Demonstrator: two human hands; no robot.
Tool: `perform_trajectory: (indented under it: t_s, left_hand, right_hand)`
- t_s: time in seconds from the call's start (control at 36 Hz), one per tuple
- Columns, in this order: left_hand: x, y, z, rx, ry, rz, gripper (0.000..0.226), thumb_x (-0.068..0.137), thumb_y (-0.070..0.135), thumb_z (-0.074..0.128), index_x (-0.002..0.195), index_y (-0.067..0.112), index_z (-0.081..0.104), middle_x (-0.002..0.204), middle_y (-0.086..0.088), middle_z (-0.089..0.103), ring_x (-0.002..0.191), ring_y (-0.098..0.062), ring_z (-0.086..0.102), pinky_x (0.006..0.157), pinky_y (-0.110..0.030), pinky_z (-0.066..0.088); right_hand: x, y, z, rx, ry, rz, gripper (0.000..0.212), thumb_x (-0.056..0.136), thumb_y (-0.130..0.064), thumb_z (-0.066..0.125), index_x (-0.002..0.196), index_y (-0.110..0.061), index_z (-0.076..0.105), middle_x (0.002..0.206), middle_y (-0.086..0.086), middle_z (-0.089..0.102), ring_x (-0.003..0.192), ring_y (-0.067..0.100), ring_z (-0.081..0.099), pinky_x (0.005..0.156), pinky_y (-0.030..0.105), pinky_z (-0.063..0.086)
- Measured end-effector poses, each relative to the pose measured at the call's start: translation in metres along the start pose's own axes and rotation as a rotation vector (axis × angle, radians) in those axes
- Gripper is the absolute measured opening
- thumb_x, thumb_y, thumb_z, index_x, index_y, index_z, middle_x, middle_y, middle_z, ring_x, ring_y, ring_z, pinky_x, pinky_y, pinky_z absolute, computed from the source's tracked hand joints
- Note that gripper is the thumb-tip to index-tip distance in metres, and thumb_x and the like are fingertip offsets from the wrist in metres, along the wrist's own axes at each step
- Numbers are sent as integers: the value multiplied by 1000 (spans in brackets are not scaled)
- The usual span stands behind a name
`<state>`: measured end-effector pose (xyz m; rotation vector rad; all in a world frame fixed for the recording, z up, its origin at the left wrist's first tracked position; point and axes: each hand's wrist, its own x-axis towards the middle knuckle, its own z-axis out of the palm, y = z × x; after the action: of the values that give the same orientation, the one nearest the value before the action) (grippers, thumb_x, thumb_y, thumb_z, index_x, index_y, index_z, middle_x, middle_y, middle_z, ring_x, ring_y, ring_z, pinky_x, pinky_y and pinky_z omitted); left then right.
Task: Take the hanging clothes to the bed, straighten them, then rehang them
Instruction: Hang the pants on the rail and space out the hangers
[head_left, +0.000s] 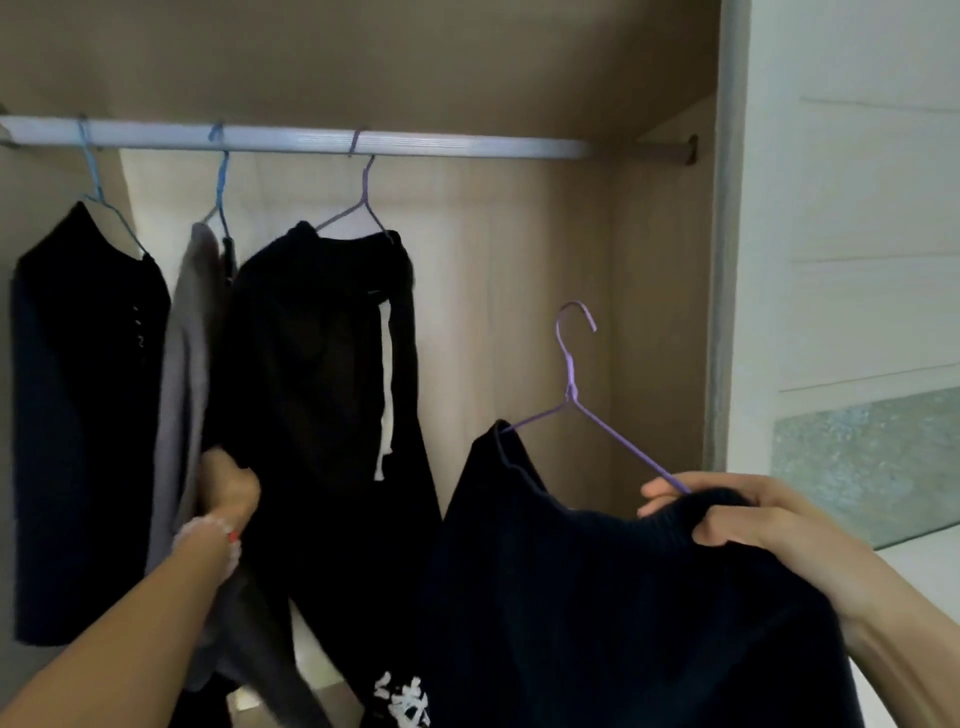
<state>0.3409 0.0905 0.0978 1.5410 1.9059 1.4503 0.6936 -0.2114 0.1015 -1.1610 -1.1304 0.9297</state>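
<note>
Inside the wardrobe (545, 234), the right hand (727, 512) pinches a limp dark sweater (597, 597) by its purple hanger (576, 384), while the left hand (228, 491) clutches soft hanging clothes (311, 364).

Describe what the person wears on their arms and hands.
Both forearms are bare, with no sleeves in view. The left hand has a pale beaded bracelet at the wrist, with one small red bead. The right hand shows no rings, watch or glove.

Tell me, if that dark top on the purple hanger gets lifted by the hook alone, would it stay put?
Probably not securely. The dark top looks soft and floppy, sagging in folds below the right hand. It covers only one arm of the purple hanger, which is tilted, so it could slide off. The thin wire likely flexes too.
</note>
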Motion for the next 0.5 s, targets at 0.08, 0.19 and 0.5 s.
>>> perform_trajectory:
  t_s: [0.08,0.19,0.5]
  left_hand:
    - [10,-31,-9,57,-29,11,33,84,-11,46,115,-15,55,112,-37,58,106,-52,54,91,-51,43]
    - [9,-69,-9,50,-64,98,34,83,-11,53,117,-12,57,111,-34,62,105,-49,57,90,-44,45]
    - [11,-106,13,-176,-254,42,43,79,-4,67,121,-2,59,120,-22,62,116,-36,54,98,-35,39]
  right_hand:
    - [24,-5,17,-31,17,0,65,90,26,40,74,-13,89,87,12,86,68,20,79,60,23,66]
    - [59,-21,44,-52,31,-29,35,66,10,60,89,-3,82,82,10,84,67,17,78,57,20,64]
    - [166,-82,84,-218,209,-97,35,90,19,44,100,4,73,81,12,71,69,24,67,47,12,55]
